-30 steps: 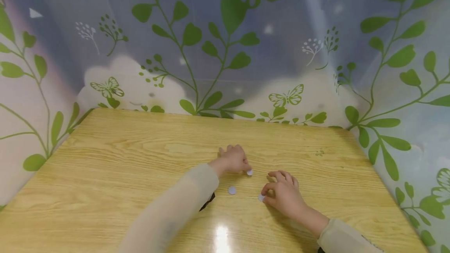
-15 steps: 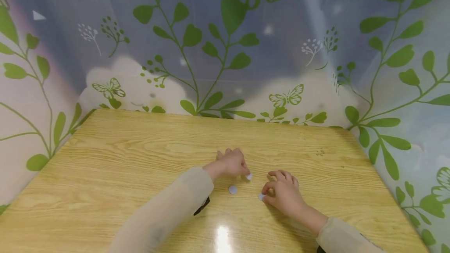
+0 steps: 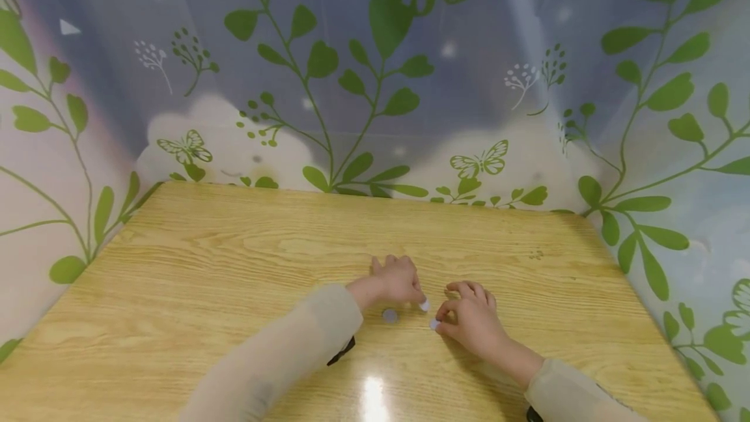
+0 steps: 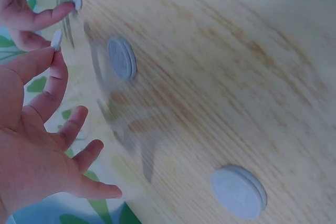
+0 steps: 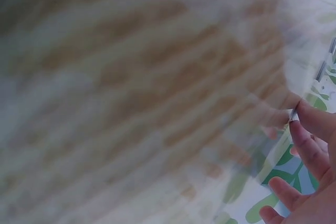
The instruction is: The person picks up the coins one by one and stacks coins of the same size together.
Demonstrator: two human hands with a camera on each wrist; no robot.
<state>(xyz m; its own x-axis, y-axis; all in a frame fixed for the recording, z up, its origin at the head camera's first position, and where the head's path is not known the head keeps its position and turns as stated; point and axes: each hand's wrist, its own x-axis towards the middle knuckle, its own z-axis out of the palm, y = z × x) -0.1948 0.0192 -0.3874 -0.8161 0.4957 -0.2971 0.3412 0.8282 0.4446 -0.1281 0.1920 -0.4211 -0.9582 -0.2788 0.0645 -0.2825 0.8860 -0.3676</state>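
Note:
My left hand (image 3: pixel 398 281) pinches a small white disc (image 4: pixel 56 39) between thumb and forefinger, its other fingers spread apart. Close by to the right, my right hand (image 3: pixel 473 321) holds another pale disc (image 3: pixel 435 324) in the same kind of pinch; only a thin edge of this disc shows in the right wrist view. In the left wrist view, a grey disc (image 4: pixel 122 57) with a rimmed edge lies on the table near the left fingertips. A second, paler disc (image 4: pixel 239 191) lies lower right in that view. The head view shows one table disc (image 3: pixel 389 315) beside the left wrist.
The wood-grain table (image 3: pixel 246 233) stretches out around both hands. A curtain (image 3: pixel 433 83) printed with leaves and butterflies hangs along its back and sides. Light glares off the tabletop toward the front.
My left hand has come nearer to me and toward the right hand, carrying its disc. The right hand has barely moved and keeps its pinch.

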